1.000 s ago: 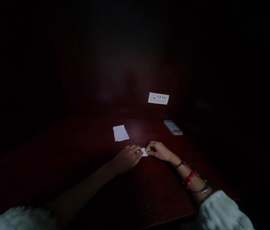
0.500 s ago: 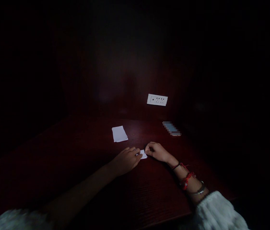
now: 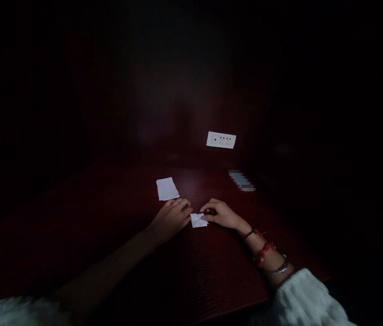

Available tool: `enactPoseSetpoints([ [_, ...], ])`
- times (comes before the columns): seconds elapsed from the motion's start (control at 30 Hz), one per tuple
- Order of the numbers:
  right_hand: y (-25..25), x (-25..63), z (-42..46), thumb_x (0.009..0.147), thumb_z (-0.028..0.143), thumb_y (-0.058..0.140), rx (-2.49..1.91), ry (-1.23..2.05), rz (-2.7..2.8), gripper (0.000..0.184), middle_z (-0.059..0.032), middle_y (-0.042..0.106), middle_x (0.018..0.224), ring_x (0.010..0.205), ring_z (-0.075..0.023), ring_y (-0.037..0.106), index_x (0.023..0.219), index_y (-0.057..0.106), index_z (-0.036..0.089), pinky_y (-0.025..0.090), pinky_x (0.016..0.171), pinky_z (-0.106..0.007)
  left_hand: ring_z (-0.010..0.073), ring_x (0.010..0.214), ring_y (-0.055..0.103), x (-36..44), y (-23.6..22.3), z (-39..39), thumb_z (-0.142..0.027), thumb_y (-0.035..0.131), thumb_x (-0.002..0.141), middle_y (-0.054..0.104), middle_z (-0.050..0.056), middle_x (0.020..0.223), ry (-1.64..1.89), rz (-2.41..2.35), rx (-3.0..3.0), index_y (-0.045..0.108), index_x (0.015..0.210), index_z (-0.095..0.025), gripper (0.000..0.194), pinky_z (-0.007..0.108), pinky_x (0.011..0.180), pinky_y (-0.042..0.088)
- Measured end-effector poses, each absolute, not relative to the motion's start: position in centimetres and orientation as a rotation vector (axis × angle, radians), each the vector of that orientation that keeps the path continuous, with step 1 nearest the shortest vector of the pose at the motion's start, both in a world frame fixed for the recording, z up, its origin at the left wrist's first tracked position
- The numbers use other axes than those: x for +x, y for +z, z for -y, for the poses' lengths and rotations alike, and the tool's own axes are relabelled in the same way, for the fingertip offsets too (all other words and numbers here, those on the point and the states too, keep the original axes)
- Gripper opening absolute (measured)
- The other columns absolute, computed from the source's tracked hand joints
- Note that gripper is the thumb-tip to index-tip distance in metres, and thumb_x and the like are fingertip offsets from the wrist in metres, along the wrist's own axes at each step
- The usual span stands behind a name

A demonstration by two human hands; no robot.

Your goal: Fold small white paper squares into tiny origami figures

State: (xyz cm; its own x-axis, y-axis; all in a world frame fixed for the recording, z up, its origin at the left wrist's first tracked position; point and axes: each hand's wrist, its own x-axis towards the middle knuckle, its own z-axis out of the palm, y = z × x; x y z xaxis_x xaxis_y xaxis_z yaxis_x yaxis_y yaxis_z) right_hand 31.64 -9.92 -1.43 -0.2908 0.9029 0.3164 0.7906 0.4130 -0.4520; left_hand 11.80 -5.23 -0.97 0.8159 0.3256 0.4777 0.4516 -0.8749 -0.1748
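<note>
A small square of folded white paper [image 3: 197,221] lies on the dark red table, with creases meeting near its middle. My right hand [image 3: 222,214] is at its right side, the thumb resting on the paper and the index finger curved around by its far edge. My left hand [image 3: 172,218], with a ring on one finger, is just off the left edge of the paper. Its fingers are loosely bent and slightly apart, holding nothing; whether a fingertip touches the paper is hard to tell in the dim light.
A small stack of white paper sheets [image 3: 167,189] lies just beyond my left hand. Farther right is a phone-like, pixelated flat object [image 3: 242,180]. A white socket panel [image 3: 221,140] is on the back wall. The table's [image 3: 225,280] near edge shows at the bottom right.
My left hand has drawn back to the left, off the folded paper, uncovering it. My right hand's thumb has come onto the paper and its fingers have spread from a pinch.
</note>
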Motion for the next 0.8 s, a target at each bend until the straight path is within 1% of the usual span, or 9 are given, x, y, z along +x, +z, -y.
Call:
enactPoseSetpoints([
  [0.17,-0.6,31.9,10.5,0.071,0.031,0.053,-1.356,0.344,2.185,0.019,-0.0021,0.05,0.076,0.069,-0.0089,0.046,0.081,0.061,0.017,0.037,0.063,-0.02,0.0165,0.089,0.043,12.1,-1.0,5.9,-0.022,0.04,0.081,0.048,0.003,0.095,-0.647,0.524,-2.766,0.05,0.09,-0.018,0.015,0.032,0.08,0.029],
  [0.4,0.1,32.4,11.1,0.068,0.027,0.057,-1.35,0.482,2.376,0.024,-0.0012,0.052,0.079,0.068,-0.0084,0.048,0.09,0.06,0.02,0.037,0.061,-0.018,0.0136,0.086,0.047,11.8,-1.3,5.8,-0.022,0.039,0.081,0.051,0.001,0.091,-0.571,0.317,-2.921,0.052,0.09,-0.02,0.016,0.029,0.077,0.031],
  [0.6,0.3,32.4,11.3,0.07,0.028,0.054,-1.289,0.433,2.471,0.026,-0.0019,0.055,0.08,0.072,-0.0096,0.05,0.094,0.059,0.022,0.037,0.067,-0.02,0.0113,0.082,0.048,11.6,-1.5,5.4,-0.02,0.037,0.082,0.052,-0.001,0.092,-0.547,0.252,-3.034,0.053,0.091,-0.022,0.018,0.025,0.075,0.033],
  [0.8,0.3,32.0,11.5,0.074,0.026,0.049,-1.229,0.335,2.499,0.025,-0.0029,0.055,0.083,0.074,-0.0098,0.049,0.097,0.058,0.021,0.037,0.067,-0.02,0.0123,0.084,0.047,11.5,-1.2,5.5,-0.018,0.038,0.081,0.051,-0.001,0.094,-0.528,0.277,-3.087,0.05,0.097,-0.023,0.021,0.027,0.075,0.033],
])
